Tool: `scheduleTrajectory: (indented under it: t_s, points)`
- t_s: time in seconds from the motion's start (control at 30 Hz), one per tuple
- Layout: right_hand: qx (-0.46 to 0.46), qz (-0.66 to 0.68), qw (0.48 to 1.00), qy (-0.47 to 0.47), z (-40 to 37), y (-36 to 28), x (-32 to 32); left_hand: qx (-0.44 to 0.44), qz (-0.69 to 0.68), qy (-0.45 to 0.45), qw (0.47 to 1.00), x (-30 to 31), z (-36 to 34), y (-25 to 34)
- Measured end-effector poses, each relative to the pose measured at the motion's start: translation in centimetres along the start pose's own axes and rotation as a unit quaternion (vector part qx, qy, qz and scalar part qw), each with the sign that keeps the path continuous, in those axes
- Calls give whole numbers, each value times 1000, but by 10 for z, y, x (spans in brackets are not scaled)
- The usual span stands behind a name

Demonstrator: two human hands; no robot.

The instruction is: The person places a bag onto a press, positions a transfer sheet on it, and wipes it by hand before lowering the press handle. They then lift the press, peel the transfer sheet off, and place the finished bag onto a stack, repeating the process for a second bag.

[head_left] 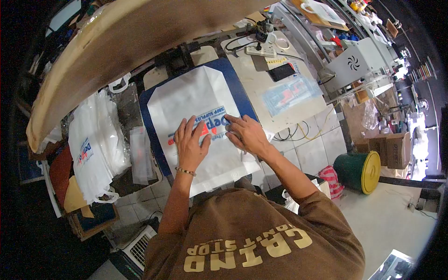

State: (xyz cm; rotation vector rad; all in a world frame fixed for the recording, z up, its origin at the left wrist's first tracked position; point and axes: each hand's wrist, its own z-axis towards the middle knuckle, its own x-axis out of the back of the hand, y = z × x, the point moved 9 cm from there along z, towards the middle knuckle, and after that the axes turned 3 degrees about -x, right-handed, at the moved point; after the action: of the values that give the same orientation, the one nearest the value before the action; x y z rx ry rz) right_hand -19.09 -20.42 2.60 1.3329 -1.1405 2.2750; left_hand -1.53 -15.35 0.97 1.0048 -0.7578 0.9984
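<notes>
hands [190, 144] apart on white printed bag [191, 93], blue board [241, 102] beneath; tiled floor [310, 154], green bin [349, 172] rightward

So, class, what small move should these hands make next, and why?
Probably a light outward stroke of the right hand across the white bag with blue and red print: its fingertips appear to touch the print, while the left hand lies spread on the bag, well placed to steady it on the dark blue board.

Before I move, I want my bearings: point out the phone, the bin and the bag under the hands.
Phone [281, 72]: head view, middle of its dark face.
Bin [346, 171]: head view, green side.
Bag [189, 93]: head view, blank white part above the print.
</notes>
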Motion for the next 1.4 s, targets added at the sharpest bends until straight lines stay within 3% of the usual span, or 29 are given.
scheduleTrajectory:
  t_s: [1.4]
  points:
    - [18, -31, 999, 24, -1, -5, 4, -14, 7, 22, 1000, 5, -1, 5]
